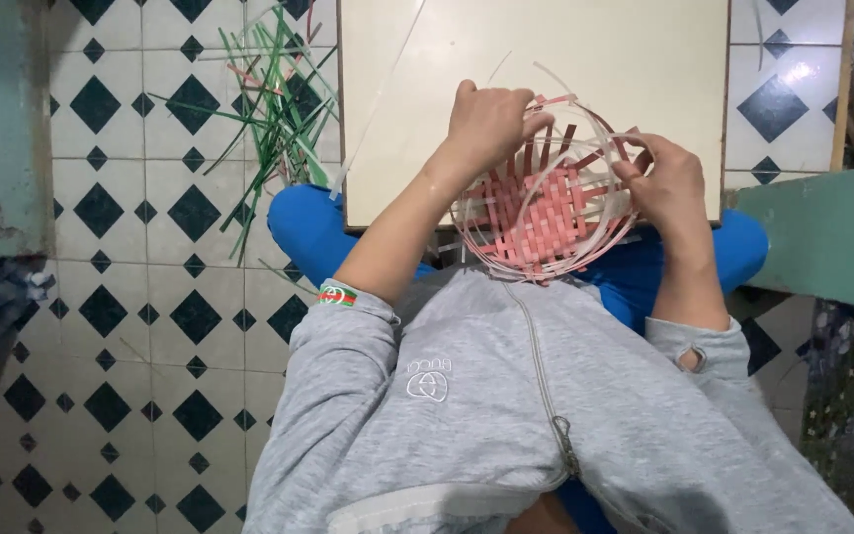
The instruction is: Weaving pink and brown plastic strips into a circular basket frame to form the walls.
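In the middle of the frame we hold a half-made basket (546, 213) between our two hands, just over the near edge of the pale desk (635, 59) and above our knees. The left hand (486, 124) is curled over the upper left part of the rim, its fingers closed on the pink and white strips there. The right hand (669, 183) grips the right side of the rim, its fingers pinched narrow on a strip. We judge the work to be about halfway: the pink bottom is woven tight and looks finished, and a few white strips already run around it as the first rounds of the wall. The uprights stand loose and uncovered at the top, so most of the wall and the closing of the rim are left. A heap of green strips (274, 109) lies on the tiled floor (140, 297), in the upper left.
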